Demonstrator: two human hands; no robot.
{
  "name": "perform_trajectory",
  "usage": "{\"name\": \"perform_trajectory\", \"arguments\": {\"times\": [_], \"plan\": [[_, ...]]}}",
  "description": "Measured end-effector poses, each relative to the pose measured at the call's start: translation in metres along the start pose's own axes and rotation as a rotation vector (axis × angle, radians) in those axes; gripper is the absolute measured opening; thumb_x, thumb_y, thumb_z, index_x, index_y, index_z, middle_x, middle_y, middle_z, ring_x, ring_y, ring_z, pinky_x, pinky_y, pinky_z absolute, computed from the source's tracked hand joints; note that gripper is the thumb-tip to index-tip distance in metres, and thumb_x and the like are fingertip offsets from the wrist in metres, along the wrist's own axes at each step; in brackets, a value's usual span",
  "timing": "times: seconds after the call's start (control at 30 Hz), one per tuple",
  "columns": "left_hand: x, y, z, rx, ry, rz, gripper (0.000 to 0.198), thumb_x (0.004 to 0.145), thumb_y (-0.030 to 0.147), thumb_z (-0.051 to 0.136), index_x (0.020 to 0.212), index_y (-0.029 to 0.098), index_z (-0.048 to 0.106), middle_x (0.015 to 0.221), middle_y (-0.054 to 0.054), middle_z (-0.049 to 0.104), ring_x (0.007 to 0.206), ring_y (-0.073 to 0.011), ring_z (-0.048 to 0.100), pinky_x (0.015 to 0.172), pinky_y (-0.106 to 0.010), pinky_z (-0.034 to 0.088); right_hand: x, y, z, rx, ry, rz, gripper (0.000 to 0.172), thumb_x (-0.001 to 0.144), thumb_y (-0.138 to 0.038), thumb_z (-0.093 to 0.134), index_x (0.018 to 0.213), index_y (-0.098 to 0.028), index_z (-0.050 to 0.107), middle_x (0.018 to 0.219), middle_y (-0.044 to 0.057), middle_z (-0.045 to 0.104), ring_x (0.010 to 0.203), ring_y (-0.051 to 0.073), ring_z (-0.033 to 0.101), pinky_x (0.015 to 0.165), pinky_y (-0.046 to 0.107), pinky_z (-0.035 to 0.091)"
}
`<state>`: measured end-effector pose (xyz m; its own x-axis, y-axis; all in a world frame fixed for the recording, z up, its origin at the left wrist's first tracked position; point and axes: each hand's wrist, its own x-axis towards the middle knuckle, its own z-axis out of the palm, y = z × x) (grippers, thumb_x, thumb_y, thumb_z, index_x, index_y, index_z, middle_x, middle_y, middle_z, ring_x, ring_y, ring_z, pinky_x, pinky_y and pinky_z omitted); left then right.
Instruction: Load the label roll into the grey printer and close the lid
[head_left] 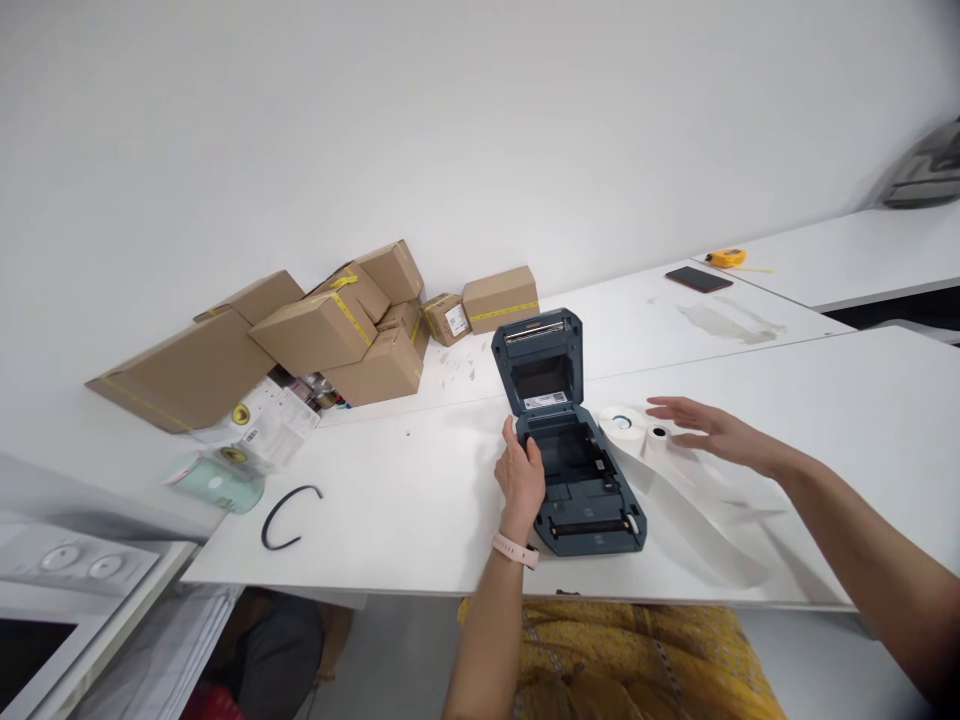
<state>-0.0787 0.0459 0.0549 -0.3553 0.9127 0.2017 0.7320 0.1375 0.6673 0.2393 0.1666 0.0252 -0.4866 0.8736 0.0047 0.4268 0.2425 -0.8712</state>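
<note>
A dark blue label printer (577, 470) lies on the white table (390, 510) with its lid swung up and its roll bay bare. My left hand (519, 475) grips the printer's left side, fingers curled over the edge. My right hand (709, 428) hovers open, fingers stretched out, just right of two white label rolls (634, 430) that stand beside the printer. A loose strip of white label paper (697, 520) trails from the rolls toward the table's front edge.
Several cardboard boxes (330, 325) are piled against the wall at the back left, with packets and a mint-green roll (221, 485) below them. A black curved band (289, 515) lies on the table. A dark phone (697, 279) and a yellow tape measure (726, 258) sit far right.
</note>
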Motion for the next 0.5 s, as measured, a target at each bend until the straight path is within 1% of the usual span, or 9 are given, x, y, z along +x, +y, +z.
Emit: {"name": "perform_trajectory", "arguments": {"times": [0.03,0.07,0.1,0.17,0.27,0.33,0.43,0.47,0.5], "plan": [[0.0,0.0,0.0,0.004,0.002,0.003,0.053,0.103,0.034,0.033,0.153,0.018,0.031,0.081,-0.008,0.07,0.08,-0.0272,0.068,0.078,-0.035,0.045,0.001,-0.007,-0.003,-0.004,-0.023,-0.003,0.07,0.081,-0.061,0.065,0.144,-0.036,0.048,0.15,0.007,0.055,0.142,0.035,0.046,0.115,0.05,0.041],[0.0,0.0,0.0,0.008,0.004,0.006,0.053,0.103,0.034,0.033,0.152,0.017,0.031,0.084,-0.009,0.071,0.082,-0.0279,0.069,0.079,-0.036,0.045,0.003,-0.014,-0.005,-0.04,-0.033,-0.007,0.069,0.082,-0.059,0.064,0.145,-0.038,0.047,0.154,0.005,0.05,0.144,0.035,0.042,0.116,0.05,0.04],[0.0,0.001,0.0,0.012,0.008,0.008,0.052,0.103,0.033,0.033,0.152,0.017,0.031,0.087,-0.01,0.072,0.085,-0.0286,0.069,0.08,-0.036,0.046,0.006,-0.021,-0.006,-0.094,-0.051,-0.014,0.068,0.081,-0.058,0.065,0.144,-0.038,0.048,0.156,0.004,0.048,0.145,0.035,0.041,0.115,0.05,0.04],[0.001,0.002,0.0,0.012,0.014,0.004,0.052,0.102,0.032,0.034,0.152,0.017,0.032,0.095,-0.013,0.073,0.091,-0.0296,0.07,0.082,-0.037,0.046,0.015,-0.034,0.0,-0.217,-0.109,-0.033,0.073,0.075,-0.054,0.07,0.142,-0.034,0.05,0.153,0.007,0.05,0.139,0.038,0.048,0.111,0.05,0.044],[0.0,0.003,-0.001,0.007,0.011,-0.01,0.052,0.102,0.032,0.035,0.151,0.017,0.032,0.099,-0.013,0.074,0.095,-0.0301,0.071,0.083,-0.037,0.047,0.031,-0.043,0.016,-0.358,-0.169,-0.037,0.078,0.068,-0.05,0.07,0.14,-0.03,0.049,0.138,0.01,0.062,0.124,0.038,0.059,0.105,0.051,0.046],[0.0,0.003,-0.002,0.012,0.004,-0.013,0.051,0.102,0.033,0.035,0.151,0.018,0.032,0.095,-0.012,0.074,0.093,-0.0296,0.071,0.083,-0.037,0.046,0.039,-0.042,0.026,-0.43,-0.153,-0.023,0.075,0.066,-0.049,0.069,0.136,-0.028,0.051,0.129,0.01,0.067,0.121,0.038,0.06,0.108,0.054,0.04],[0.0,0.003,-0.002,0.022,0.0,-0.015,0.051,0.102,0.032,0.034,0.151,0.018,0.032,0.093,-0.011,0.075,0.091,-0.029,0.071,0.083,-0.037,0.047,0.04,-0.039,0.035,-0.467,-0.111,-0.033,0.071,0.063,-0.05,0.069,0.129,-0.029,0.052,0.123,0.009,0.07,0.121,0.038,0.06,0.117,0.061,0.022],[0.0,0.003,-0.002,0.021,-0.001,-0.018,0.05,0.102,0.032,0.034,0.151,0.018,0.032,0.093,-0.012,0.074,0.09,-0.0289,0.071,0.082,-0.037,0.047,0.039,-0.039,0.035,-0.455,-0.094,-0.049,0.07,0.063,-0.05,0.069,0.127,-0.029,0.053,0.122,0.008,0.07,0.119,0.038,0.061,0.118,0.062,0.019],[0.0,0.003,-0.002,0.019,-0.003,-0.024,0.05,0.102,0.032,0.034,0.151,0.018,0.033,0.093,-0.011,0.074,0.09,-0.0289,0.071,0.082,-0.037,0.047,0.036,-0.04,0.033,-0.439,-0.074,-0.066,0.067,0.063,-0.049,0.069,0.125,-0.029,0.054,0.122,0.008,0.07,0.117,0.038,0.062,0.118,0.061,0.019]]}}
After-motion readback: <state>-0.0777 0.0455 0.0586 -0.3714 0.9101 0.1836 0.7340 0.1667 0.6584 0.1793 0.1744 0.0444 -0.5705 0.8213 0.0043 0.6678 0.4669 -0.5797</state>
